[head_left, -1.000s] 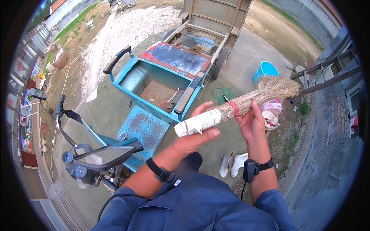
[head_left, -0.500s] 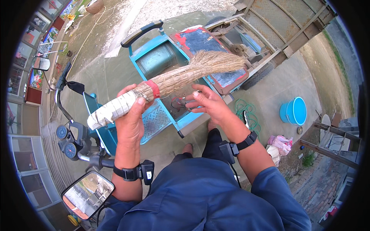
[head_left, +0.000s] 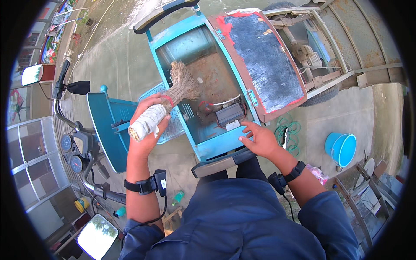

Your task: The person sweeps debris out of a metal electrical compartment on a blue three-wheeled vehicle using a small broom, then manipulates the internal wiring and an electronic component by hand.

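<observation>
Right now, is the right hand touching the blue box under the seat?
Touching. In the head view the right hand rests on the near rim of the blue box, fingers lying over its edge with no gap visible.

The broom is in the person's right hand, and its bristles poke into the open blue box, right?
Not quite. The head view shows the broom in the left hand, not the right. Its bristles do poke into the open blue box.
</observation>
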Demonstrator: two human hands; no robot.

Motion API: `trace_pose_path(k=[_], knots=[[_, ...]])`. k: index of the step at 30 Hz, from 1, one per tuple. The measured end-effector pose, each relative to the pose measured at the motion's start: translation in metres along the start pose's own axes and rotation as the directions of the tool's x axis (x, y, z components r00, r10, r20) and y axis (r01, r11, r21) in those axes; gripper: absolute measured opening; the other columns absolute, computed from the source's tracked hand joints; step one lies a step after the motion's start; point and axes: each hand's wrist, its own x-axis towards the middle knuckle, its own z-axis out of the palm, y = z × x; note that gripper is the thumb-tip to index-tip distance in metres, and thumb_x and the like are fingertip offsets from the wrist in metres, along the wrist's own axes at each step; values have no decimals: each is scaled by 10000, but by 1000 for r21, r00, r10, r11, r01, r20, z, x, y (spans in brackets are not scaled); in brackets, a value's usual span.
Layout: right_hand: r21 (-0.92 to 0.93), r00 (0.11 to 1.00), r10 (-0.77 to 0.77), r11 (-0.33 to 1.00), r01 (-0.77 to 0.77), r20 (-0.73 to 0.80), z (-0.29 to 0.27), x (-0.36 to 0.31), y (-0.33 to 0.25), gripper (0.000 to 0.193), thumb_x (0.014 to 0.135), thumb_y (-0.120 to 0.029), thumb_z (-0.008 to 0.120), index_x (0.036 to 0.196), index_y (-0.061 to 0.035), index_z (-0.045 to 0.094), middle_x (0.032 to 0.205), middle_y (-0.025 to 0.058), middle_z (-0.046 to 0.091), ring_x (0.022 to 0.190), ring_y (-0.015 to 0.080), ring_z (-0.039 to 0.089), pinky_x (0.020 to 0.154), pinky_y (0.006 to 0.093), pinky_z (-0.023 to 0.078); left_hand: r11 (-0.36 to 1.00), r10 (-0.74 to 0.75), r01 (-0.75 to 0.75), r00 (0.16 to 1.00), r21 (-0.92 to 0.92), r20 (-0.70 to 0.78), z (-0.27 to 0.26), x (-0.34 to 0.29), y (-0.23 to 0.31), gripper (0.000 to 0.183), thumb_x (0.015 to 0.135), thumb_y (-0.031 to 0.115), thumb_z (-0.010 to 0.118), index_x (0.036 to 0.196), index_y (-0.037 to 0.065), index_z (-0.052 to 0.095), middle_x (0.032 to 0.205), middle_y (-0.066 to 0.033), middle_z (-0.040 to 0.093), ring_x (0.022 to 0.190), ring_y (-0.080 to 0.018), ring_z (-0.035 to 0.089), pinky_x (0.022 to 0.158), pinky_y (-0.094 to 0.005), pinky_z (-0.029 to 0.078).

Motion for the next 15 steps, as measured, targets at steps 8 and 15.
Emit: trace_pose_path(k=[8, 15], knots=[[-205, 988, -8, 979, -24, -153, 8, 4, -8, 423, 891, -325, 683, 1262, -133, 617, 1040, 68, 724, 907, 302, 701, 759, 429, 557, 975, -4, -84, 919, 204, 395, 35, 77, -65, 464, 709, -75, 743, 1137, 77, 650, 1147, -86, 677, 1104, -253, 652, 970, -377, 514], [-207, 974, -59, 978, 13, -216, 13, 4, -4, 385, 871, -297, 687, 1209, -117, 642, 967, 68, 726, 808, 300, 705, 672, 415, 559, 950, -291, 210, 862, 232, 414, 59, 98, -89, 356, 710, 63, 819, 1031, 112, 672, 978, -78, 722, 915, -280, 706, 826, -354, 556]])
